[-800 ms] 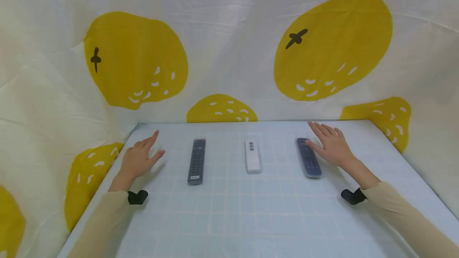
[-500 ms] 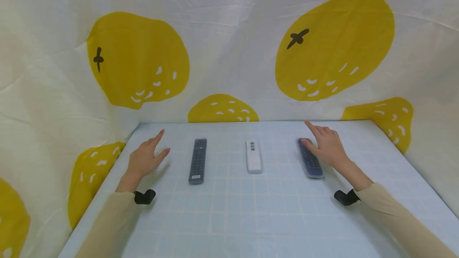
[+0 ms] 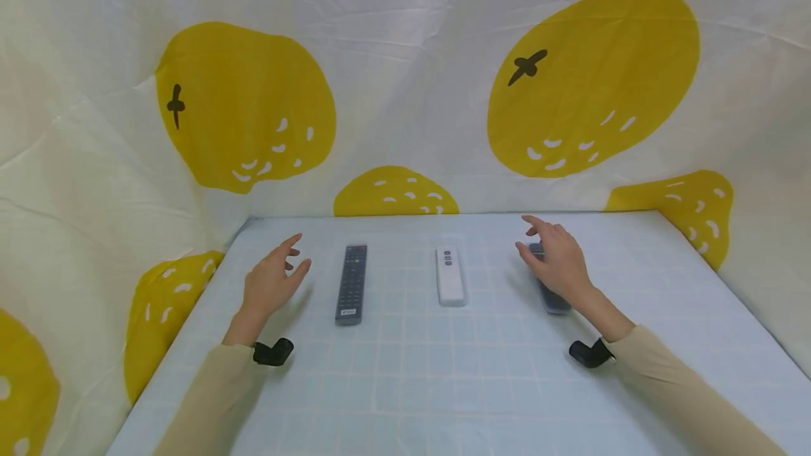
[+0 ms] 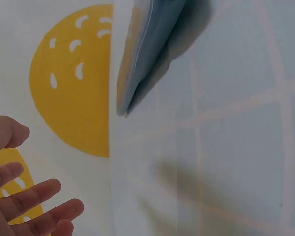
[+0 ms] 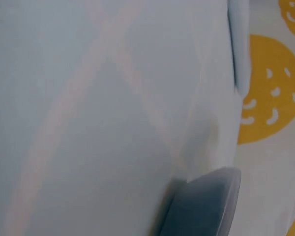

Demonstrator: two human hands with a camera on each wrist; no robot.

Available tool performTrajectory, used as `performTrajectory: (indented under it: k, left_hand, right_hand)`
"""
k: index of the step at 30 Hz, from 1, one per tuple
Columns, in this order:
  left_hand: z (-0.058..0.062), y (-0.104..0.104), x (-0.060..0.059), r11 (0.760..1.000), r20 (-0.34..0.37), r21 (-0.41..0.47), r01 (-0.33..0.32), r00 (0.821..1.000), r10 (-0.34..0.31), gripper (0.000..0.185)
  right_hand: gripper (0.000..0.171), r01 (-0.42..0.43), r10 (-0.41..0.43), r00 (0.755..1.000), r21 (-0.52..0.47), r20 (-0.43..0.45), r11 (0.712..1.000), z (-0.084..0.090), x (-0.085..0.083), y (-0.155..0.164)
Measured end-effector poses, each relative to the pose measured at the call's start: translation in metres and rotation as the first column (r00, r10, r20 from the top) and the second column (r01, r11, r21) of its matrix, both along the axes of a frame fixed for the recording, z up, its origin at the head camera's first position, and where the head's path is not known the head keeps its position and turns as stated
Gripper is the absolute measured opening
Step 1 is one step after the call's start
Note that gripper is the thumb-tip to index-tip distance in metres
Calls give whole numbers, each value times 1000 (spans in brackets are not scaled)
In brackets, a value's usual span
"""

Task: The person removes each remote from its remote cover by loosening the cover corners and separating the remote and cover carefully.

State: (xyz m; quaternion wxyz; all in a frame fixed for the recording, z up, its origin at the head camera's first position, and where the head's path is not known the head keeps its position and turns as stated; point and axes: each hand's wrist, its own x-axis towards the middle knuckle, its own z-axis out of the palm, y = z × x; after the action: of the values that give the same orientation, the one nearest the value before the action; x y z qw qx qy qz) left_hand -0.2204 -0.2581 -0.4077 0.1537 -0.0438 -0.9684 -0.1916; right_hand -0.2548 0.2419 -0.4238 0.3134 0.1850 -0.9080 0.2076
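The right hand (image 3: pixel 557 266) is over the far half of a dark remote control in a clear, greyish sleeve (image 3: pixel 553 299), which lies lengthwise on the right of the pale blue grid-patterned table covering (image 3: pixel 443 371). The fingers are loosely spread and bent downward above the remote; whether they touch it cannot be told, and nothing is pinched. Only the remote's near end shows past the wrist in the head view; the right wrist view shows one rounded grey end (image 5: pixel 206 201), blurred.

The left hand (image 3: pixel 271 283) is raised above the table on the left, fingers relaxed and slightly parted, holding nothing. It is just left of a long black remote control with rows of buttons (image 3: pixel 351 283), apart from it. That remote has a red button at its far end and a small white label at its near end; the label's writing is too small to read.

A short white remote control with three dark buttons (image 3: pixel 450 274) lies between the two dark remotes, parallel to them.

Both forearms wear beige sleeves (image 3: pixel 671 385), each with a black wrist mount (image 3: pixel 588 354). A white cloth backdrop printed with large yellow fruit (image 3: pixel 243 108) encloses the table.
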Motion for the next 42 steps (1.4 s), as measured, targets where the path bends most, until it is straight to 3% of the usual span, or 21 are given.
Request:
performTrajectory:
  k: [5,11,19,24,34,42]
  left_hand:
    - [1,9,4,993,11,110,-32,999,31,55]
    - [2,19,10,972,43,229,-62,998,53,56]
    - [5,31,15,936,86,333,-114,992,91,54]
    - [8,38,15,896,138,416,-154,985,105,61]
    - [10,47,11,848,242,504,-163,969,42,64]
    - [6,51,6,836,310,522,-170,951,0,65]
  right_hand:
    - [47,-13,11,998,-25,-62,1000,3,4,-21]
    - [46,-55,52,996,-28,-73,998,1,5,-44]
    - [49,-101,100,995,-46,-31,994,0,9,-76]
    - [49,-142,143,990,-78,4,987,0,9,-98]
    - [50,-215,224,973,-130,59,968,0,11,-145]
    - [53,-245,279,946,-206,162,947,-2,11,-173]
